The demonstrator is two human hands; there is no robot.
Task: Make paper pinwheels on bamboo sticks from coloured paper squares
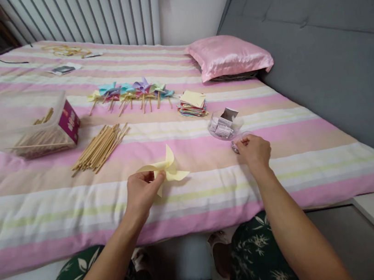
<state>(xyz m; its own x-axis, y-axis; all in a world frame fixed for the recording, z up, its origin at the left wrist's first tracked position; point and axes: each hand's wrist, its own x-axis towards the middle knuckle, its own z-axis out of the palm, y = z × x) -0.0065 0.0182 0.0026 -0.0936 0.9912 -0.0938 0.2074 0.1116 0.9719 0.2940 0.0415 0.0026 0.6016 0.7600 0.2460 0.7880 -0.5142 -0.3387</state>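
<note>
My left hand pinches a pale yellow paper pinwheel at its folded middle, just above the striped bedspread; its curled blades spread to the right. My right hand reaches forward with thumb and finger pressed together at a little heap of small shiny pieces. Whatever those fingertips grip is too small to make out. Right behind the heap is a round clear plastic container with small silvery packets inside and a dark flap standing up.
Beyond lie a stack of coloured paper squares and a row of finished pinwheels on sticks. Loose wooden sticks and a clear plastic box holding more sticks are at left. A pink pillow rests against the grey headboard.
</note>
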